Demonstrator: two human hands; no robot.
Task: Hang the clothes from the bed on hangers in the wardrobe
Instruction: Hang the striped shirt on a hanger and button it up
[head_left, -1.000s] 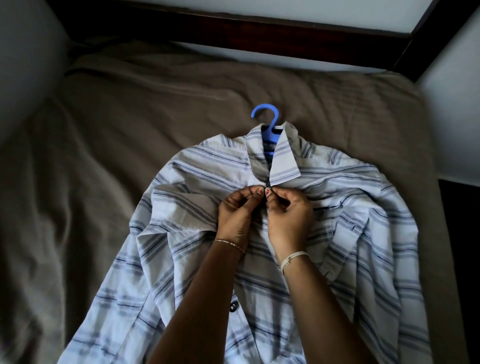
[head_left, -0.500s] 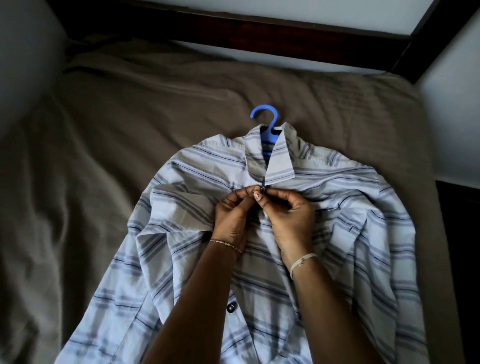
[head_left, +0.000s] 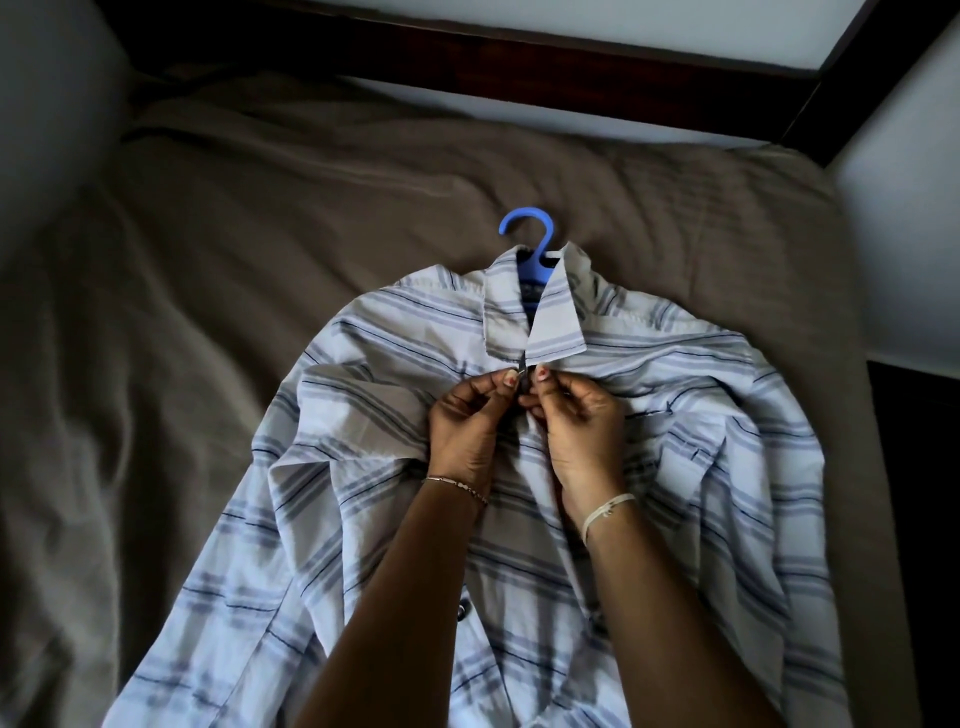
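Fingertips (head_left: 509, 380) of left hand (head_left: 462, 431) and right hand (head_left: 584, 431) meet, pinching the striped shirt (head_left: 675, 374) at its top button; the garment lies near-to-far on the bed (head_left: 234, 312), blue hanger (head_left: 540, 262) hook pointing far.

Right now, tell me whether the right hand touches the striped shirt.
Touching. The head view shows the right hand pinching the striped shirt just below the collar.

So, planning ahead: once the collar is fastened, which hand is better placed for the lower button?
Left hand, likely: the dark button on the striped shirt lies beside that forearm; the right hand would cross over.
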